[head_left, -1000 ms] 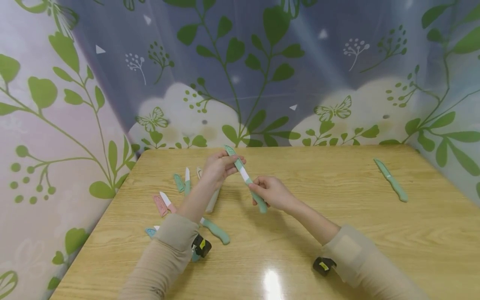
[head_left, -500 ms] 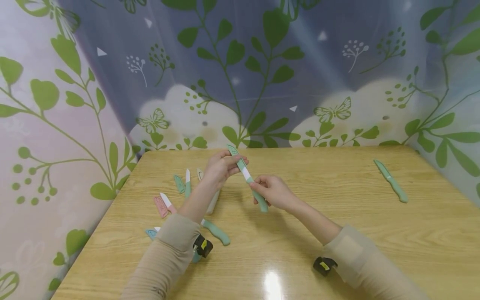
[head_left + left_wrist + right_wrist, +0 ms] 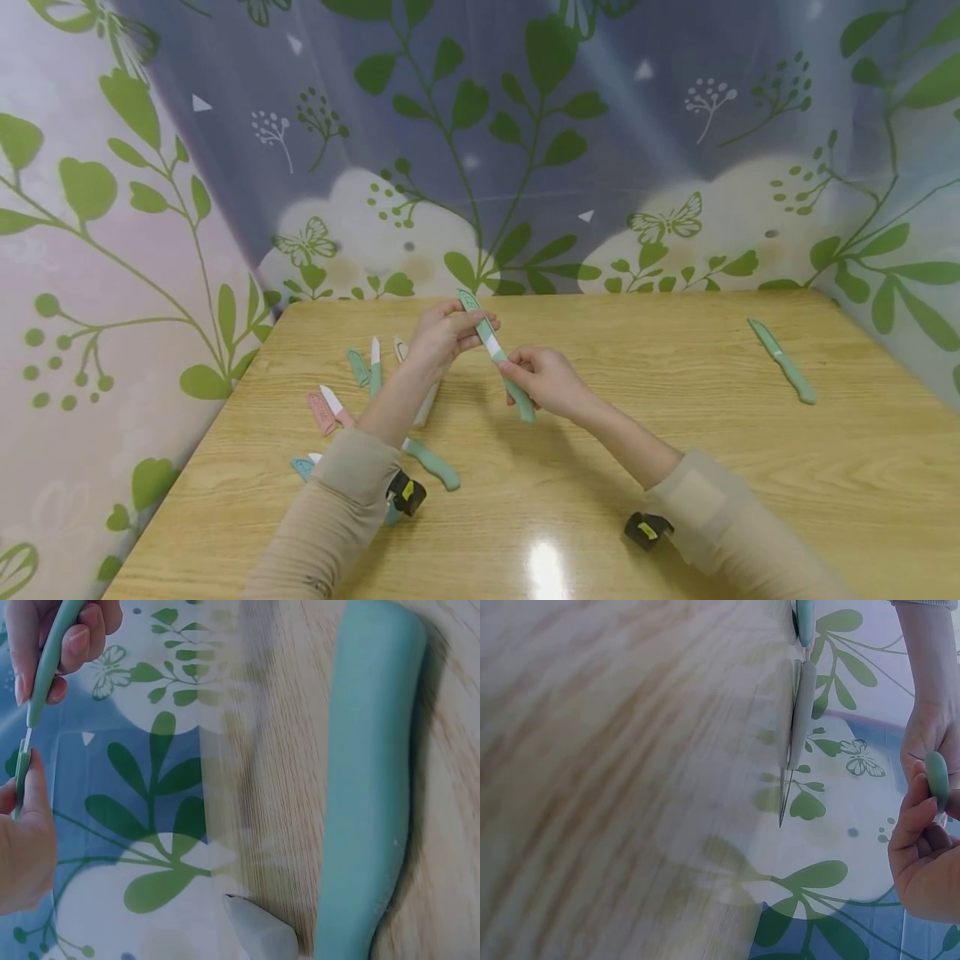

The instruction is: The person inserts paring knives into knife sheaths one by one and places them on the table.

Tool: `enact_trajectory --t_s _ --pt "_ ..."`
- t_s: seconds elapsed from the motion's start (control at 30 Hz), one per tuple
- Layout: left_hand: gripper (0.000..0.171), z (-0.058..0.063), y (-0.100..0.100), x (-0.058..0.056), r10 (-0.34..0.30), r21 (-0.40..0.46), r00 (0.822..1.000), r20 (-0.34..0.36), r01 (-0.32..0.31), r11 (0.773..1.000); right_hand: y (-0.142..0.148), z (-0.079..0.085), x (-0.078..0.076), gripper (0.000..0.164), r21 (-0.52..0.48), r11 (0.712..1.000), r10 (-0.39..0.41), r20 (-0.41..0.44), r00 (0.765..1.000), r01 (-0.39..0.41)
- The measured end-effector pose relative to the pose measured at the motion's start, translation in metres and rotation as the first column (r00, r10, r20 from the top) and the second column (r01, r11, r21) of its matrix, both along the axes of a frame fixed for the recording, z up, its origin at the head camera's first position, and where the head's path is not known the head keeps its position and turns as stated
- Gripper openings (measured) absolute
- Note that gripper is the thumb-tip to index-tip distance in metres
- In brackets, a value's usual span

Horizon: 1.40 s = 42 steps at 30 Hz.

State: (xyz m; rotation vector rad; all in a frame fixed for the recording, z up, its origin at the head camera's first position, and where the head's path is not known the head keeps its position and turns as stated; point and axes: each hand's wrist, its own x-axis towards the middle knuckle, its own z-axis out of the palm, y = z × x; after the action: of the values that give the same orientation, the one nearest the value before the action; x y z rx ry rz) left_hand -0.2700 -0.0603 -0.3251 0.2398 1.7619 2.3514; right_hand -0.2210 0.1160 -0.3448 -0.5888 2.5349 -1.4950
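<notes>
My left hand (image 3: pixel 437 340) pinches a green knife sheath (image 3: pixel 468 302), its thumb lying along the sheath. The sheath covers the front of a knife's blade, and a short white stretch of blade (image 3: pixel 492 345) shows between sheath and handle. My right hand (image 3: pixel 547 383) grips the same knife by its green handle (image 3: pixel 519 397), thumb on top. Both hands hold the knife raised over the table, tip away from me. In the left wrist view, the sheath (image 3: pixel 22 771) and handle (image 3: pixel 49 656) stand almost in line. The right wrist view shows the handle's end (image 3: pixel 936 778) poking out from the fingers.
A sheathed green knife (image 3: pixel 783 364) lies far right on the wooden table (image 3: pixel 675 417). Around my left forearm lie a pink knife (image 3: pixel 335 404) beside its sheath (image 3: pixel 321 413), a small green knife (image 3: pixel 376 367), a pale knife (image 3: pixel 426 406), a blue sheath (image 3: pixel 303 467) and another green handle (image 3: pixel 432 464).
The sheath has slid slightly farther toward the handle, so less white blade shows between them. My left hand has shifted a little to the right; the right hand has hardly moved.
</notes>
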Motion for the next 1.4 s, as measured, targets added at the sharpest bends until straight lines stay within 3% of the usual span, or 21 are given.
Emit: enact_trajectory --t_s 0.5,1.0,1.17,1.4 --pt "0.007 0.0 0.002 0.003 -0.03 -0.018 0.999 -0.023 0.029 0.999 0.0 0.006 -0.004 0.029 -0.003 1.0 0.005 -0.028 1.0 -0.005" --pt "0.011 0.003 0.004 0.001 0.037 -0.007 0.999 0.035 -0.037 0.999 0.0 0.01 -0.009 0.027 0.024 1.0 0.003 -0.027 1.0 -0.002" --pt "0.011 -0.004 0.0 0.0 0.065 -0.021 0.996 0.058 -0.064 0.998 0.002 0.007 -0.011 0.023 0.104 0.994 0.018 -0.019 1.0 -0.016" --pt "0.006 -0.012 -0.009 -0.004 0.082 -0.075 0.995 0.058 -0.078 0.994 0.005 0.007 -0.011 0.025 0.264 0.965 0.019 -0.112 0.993 0.011"
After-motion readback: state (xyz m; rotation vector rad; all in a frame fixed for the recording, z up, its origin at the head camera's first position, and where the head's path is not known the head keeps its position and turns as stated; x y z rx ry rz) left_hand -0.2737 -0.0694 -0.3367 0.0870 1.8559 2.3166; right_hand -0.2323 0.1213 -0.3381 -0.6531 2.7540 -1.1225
